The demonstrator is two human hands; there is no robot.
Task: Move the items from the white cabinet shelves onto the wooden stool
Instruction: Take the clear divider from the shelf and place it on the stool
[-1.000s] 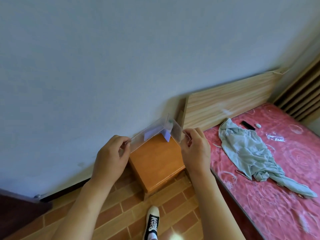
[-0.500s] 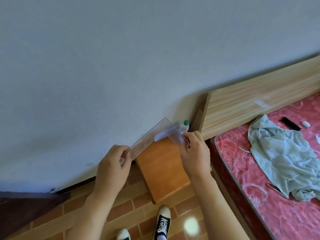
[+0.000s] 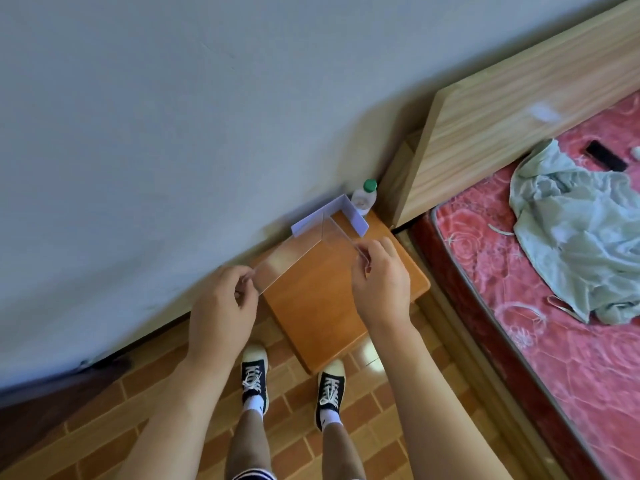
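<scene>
Both forearms reach forward and down over the wooden stool [image 3: 332,299], which stands against the wall [image 3: 207,116] beside the bed [image 3: 540,306]. The left hand [image 3: 221,313] pinches the left end of a clear L-shaped acrylic stand [image 3: 304,252] between thumb and curled fingers; the right hand [image 3: 381,282] pinches its right end likewise. The stand hangs above the stool's rear half, its bent corner pointing away toward the wall, its two clear panels running back toward each hand. A white strip lines its far edges. A green-capped bottle [image 3: 364,199] stands at the stool's rear corner.
</scene>
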